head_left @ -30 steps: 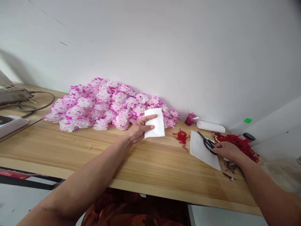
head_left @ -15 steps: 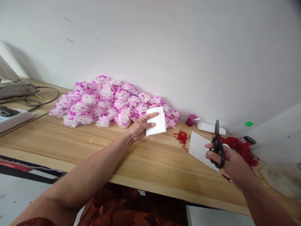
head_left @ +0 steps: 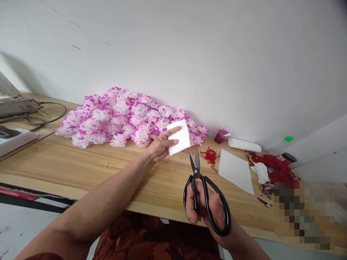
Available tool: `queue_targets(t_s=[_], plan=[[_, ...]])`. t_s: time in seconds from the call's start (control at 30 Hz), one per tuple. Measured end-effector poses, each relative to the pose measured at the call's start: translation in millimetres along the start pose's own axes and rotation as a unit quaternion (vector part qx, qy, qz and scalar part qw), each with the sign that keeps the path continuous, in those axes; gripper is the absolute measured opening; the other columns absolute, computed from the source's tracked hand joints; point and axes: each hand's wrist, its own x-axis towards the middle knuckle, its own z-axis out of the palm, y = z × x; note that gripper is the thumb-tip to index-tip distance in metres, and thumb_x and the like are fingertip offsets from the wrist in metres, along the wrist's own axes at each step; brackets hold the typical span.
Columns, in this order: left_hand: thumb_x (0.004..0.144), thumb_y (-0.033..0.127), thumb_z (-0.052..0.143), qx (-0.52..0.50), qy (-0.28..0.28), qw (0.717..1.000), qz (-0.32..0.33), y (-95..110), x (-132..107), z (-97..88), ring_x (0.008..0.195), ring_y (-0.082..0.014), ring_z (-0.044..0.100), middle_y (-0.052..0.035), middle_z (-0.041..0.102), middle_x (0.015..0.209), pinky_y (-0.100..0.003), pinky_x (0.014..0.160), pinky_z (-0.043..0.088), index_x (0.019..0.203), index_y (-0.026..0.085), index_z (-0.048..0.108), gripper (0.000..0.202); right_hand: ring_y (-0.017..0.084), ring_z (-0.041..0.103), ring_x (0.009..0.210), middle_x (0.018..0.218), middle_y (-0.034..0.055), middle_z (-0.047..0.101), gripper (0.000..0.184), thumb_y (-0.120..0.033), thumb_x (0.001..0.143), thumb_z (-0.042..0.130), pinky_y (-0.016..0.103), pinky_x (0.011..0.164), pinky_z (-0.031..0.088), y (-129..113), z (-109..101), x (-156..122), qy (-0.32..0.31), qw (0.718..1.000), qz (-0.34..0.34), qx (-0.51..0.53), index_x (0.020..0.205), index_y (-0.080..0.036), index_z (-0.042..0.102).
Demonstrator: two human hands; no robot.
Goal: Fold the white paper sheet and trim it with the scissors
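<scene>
My left hand (head_left: 159, 148) holds up a folded white paper (head_left: 179, 137) between thumb and fingers, above the wooden table (head_left: 81, 162). My right hand (head_left: 206, 211) grips black scissors (head_left: 204, 191) by the loops, blades slightly apart and pointing up toward the paper's lower edge. The scissor tips sit just below the paper, a small gap between them.
A heap of pink-and-white paper flowers (head_left: 121, 115) lies against the wall. Right of it are red thread scraps (head_left: 210, 156), a small pink cup (head_left: 220, 136), a white roll (head_left: 244, 145), a flat white sheet (head_left: 235, 169) and red material (head_left: 276, 168). A device with cables (head_left: 18, 108) stands far left.
My right hand picked the scissors up from the white sheet and carried them left to under the paper. The left hand stayed nearly still with the folded paper.
</scene>
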Motion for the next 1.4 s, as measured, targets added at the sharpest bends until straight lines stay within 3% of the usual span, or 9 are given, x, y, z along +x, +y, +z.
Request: queue_targets(t_s=[0.53,0.97,1.4], plan=[[0.069,0.008,0.079,0.012,-0.010,1.000,0.004,-2,1,-1.7,0.098,-0.0207,0.072,-0.0101,0.072,0.118,-0.032,0.088,0.061,0.139,0.023,0.059,0.074,0.014,0.038,0.065,0.074,0.0001,0.053,0.070,-0.084,0.086,0.030,0.031,0.066,0.030,7,3,7,0.022,0.998,-0.019,-0.055,0.109,-0.020,0.049],[0.068,0.008,0.080,0.005,-0.009,1.000,0.001,-3,2,-3.0,0.087,-0.0166,0.073,-0.0095,0.074,0.113,-0.027,0.082,0.061,0.138,0.022,0.060,0.074,0.014,0.039,0.065,0.073,-0.0007,0.051,0.068,-0.082,0.087,0.032,0.031,0.067,0.031,10,3,9,0.026,0.998,-0.027,-0.041,0.108,-0.020,0.049],[0.066,0.009,0.082,0.014,-0.002,1.000,-0.008,-5,1,-4.7,0.101,-0.0217,0.071,-0.0095,0.071,0.123,-0.036,0.091,0.061,0.128,0.021,0.067,0.065,0.013,0.039,0.064,0.073,-0.0009,0.052,0.066,-0.081,0.088,0.034,0.030,0.065,0.031,11,2,15,0.028,0.999,-0.023,-0.028,0.106,-0.019,0.047]])
